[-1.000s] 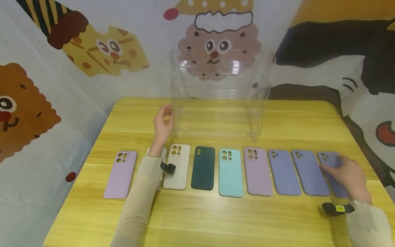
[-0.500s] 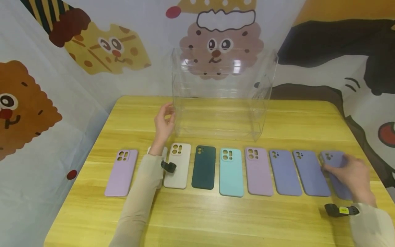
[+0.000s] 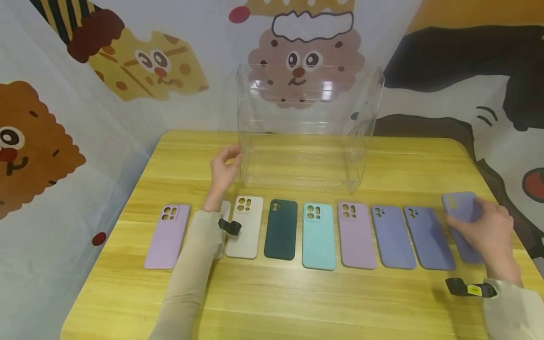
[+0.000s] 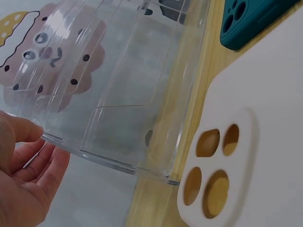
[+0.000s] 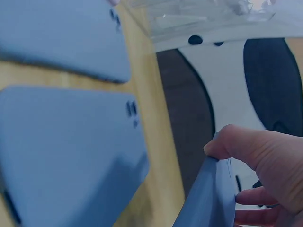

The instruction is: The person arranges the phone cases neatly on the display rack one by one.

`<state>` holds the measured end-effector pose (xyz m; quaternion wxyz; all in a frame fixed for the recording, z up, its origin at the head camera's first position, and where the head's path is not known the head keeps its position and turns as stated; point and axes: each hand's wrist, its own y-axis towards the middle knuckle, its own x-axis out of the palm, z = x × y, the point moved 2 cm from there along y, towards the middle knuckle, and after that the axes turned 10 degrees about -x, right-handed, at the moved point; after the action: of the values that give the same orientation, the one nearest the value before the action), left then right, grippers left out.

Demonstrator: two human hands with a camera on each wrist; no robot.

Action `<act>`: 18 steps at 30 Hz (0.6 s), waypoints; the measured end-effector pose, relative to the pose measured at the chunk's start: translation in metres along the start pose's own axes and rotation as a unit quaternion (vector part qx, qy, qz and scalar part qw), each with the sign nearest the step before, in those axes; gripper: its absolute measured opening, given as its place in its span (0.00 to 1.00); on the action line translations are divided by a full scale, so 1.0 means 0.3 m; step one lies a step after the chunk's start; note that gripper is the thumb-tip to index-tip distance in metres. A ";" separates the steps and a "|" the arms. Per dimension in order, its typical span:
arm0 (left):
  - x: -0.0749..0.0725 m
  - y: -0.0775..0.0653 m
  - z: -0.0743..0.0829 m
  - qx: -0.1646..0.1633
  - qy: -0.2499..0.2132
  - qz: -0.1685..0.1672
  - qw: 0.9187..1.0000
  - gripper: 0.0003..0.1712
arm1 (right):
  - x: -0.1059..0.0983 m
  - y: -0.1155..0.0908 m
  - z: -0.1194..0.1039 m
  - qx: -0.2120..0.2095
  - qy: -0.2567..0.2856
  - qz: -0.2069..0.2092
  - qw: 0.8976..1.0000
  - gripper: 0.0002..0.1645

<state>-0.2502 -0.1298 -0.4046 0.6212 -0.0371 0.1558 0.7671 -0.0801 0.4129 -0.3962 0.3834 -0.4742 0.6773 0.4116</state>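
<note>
My right hand (image 3: 490,231) grips a periwinkle phone case (image 3: 460,208) by its long edges at the right end of a row of cases. In the right wrist view the case (image 5: 206,201) is tilted on edge, with the thumb on its near side. My left hand (image 3: 223,172) holds the left side of a clear acrylic display stand (image 3: 301,165). From the left wrist, its thumb and fingers pinch the stand's edge (image 4: 109,163). Two more periwinkle cases, one (image 3: 429,238) and another (image 3: 393,238), lie flat beside the held one.
Along the row lie a mauve case (image 3: 357,236), a turquoise case (image 3: 318,241), a dark green case (image 3: 280,231), a white case (image 3: 250,236) and a lilac case (image 3: 167,238). Another pale case (image 3: 224,210) is partly under my left forearm. A cartoon-printed cloth (image 3: 204,28) hangs behind the table (image 3: 276,302).
My right hand has raised the periwinkle case off the table, its camera end tipping up and away. The left hand stays at the stand, its wrist shifting slightly left.
</note>
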 end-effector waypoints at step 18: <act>-0.004 0.009 -0.015 -0.017 -0.015 -0.008 1.000 0.11 | -0.060 0.048 -0.194 -0.028 0.051 0.049 0.997 0.49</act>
<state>-0.2533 -0.1327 -0.4081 0.6287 -0.0378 0.1330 0.7653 -0.0967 0.3682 -0.3556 0.3142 -0.4715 0.7063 0.4244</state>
